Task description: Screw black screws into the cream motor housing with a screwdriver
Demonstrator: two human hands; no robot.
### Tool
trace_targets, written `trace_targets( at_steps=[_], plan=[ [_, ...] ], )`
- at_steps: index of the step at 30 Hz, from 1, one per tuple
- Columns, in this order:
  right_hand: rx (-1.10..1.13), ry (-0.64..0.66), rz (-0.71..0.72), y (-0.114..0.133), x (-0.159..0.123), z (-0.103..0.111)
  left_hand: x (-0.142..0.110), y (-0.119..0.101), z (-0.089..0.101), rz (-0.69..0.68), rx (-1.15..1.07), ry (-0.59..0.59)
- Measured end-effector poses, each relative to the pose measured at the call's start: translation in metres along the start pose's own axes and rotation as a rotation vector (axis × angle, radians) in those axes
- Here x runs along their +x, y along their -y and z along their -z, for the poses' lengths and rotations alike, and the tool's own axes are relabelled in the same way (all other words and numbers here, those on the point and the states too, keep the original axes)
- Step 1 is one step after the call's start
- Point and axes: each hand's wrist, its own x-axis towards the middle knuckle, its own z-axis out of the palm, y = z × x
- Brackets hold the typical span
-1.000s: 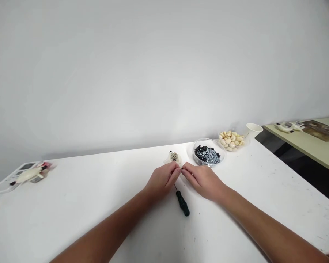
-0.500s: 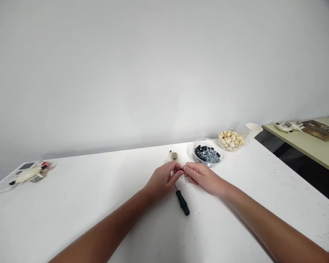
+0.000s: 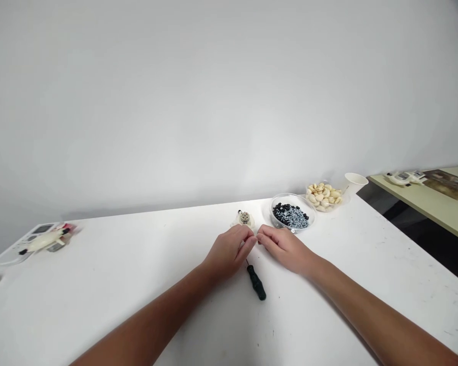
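A clear round bowl (image 3: 290,199) holds black pieces (image 3: 284,214) and silvery screws (image 3: 297,220) on a white desk (image 3: 137,264), near a clear container (image 3: 343,199) of smooth, curved ivory pieces (image 3: 323,195) and a flared white cup (image 3: 354,184), its contents out of sight. In front, a person's left hand (image 3: 229,250) and right hand (image 3: 286,248) nearly meet, fingers curled; whether they pinch anything cannot be told. Just beyond sits a cream part (image 3: 245,218) with a round disc, partly hidden. A dark green, contoured screwdriver handle (image 3: 256,282) lies nearer, its tip hidden.
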Motion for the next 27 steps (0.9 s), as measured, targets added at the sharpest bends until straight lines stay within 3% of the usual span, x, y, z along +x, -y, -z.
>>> trace_targets(
  at_steps=[7,17,27],
  plan=[
    [-0.177,-0.033,0.082,-0.0033,-0.0022,-0.0002,0.0007,0.0004,-0.0008,0.029,-0.03,0.005],
    [-0.256,-0.045,0.113,-0.0022,-0.0026,-0.0015,0.0015,0.0003,0.0014,0.041,-0.085,0.04],
    [-0.101,-0.041,0.08,-0.0042,0.0002,-0.0072,0.0032,0.0008,0.0031,0.055,-0.172,0.051]
  ],
)
